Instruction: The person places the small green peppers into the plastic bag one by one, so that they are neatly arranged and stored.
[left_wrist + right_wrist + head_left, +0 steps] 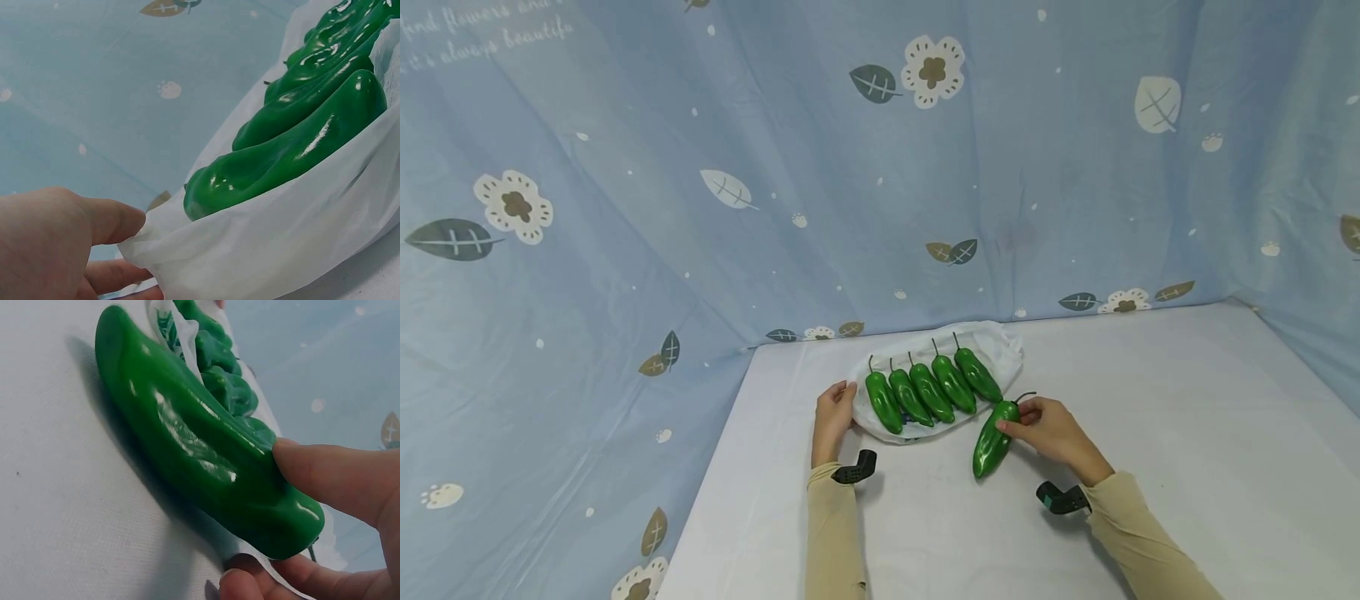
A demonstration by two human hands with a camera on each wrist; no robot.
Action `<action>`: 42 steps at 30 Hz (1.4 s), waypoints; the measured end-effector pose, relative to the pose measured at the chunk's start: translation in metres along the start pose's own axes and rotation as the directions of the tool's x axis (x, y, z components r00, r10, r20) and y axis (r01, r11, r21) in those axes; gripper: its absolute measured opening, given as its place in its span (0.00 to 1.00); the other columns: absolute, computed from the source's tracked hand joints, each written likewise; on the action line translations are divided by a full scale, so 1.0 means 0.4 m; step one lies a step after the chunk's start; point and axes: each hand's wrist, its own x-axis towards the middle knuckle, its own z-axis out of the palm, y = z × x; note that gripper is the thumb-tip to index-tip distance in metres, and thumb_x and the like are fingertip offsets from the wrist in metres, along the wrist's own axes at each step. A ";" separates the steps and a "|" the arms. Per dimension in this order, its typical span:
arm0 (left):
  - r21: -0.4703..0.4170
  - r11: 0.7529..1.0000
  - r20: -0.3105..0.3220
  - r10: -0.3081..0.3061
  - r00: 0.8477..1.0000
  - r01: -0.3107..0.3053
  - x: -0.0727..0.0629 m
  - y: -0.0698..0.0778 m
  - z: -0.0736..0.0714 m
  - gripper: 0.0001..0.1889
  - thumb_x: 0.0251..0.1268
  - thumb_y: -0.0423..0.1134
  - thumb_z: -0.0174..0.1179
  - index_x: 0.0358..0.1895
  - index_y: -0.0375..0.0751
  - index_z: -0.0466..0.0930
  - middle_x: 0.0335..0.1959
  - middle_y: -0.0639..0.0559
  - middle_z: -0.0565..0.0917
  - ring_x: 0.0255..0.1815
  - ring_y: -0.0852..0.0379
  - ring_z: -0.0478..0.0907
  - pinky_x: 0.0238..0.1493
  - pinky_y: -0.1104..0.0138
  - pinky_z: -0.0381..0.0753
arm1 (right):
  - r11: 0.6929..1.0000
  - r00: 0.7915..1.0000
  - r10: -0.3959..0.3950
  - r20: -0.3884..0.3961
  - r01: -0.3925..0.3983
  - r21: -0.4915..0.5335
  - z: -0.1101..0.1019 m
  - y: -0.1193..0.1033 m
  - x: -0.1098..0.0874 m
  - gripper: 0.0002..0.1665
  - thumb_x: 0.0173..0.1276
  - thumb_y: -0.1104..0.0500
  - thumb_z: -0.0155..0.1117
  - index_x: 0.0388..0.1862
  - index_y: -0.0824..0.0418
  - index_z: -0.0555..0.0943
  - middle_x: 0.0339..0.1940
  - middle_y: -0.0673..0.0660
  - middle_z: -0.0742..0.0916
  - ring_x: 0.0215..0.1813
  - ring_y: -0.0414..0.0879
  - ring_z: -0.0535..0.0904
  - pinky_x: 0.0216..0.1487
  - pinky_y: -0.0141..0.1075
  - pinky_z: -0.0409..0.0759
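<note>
My right hand (1055,432) pinches a glossy green chili pepper (991,446) near its stem end, thumb on top and fingers underneath. In the right wrist view this pepper (194,456) slants across the picture, close over the tabletop. Several more green peppers (928,392) lie side by side in a slanted row on a thin white plastic bag (1006,354), stems pointing away from me. At the bag's left end, my left hand (834,421) pinches its edge. The left wrist view shows the thumb above the white plastic (219,256) and fingers below it.
A white cloth covers the table (1150,400). Behind and to the left hangs a blue curtain (820,183) printed with leaves and flowers, meeting the table's back edge just past the bag. Black camera mounts (855,467) sit on both wrists.
</note>
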 end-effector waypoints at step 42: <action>0.004 1.000 -0.001 0.002 1.000 -0.002 0.003 -0.006 -0.001 0.28 0.80 0.50 0.52 0.73 0.35 0.72 0.66 0.35 0.81 0.58 0.45 0.82 0.41 0.68 0.82 | 0.983 0.995 0.094 0.046 -0.100 0.152 -0.051 0.020 0.001 0.42 0.70 0.45 0.70 0.67 0.75 0.70 0.56 0.75 0.86 0.40 0.46 0.88 0.39 0.37 0.84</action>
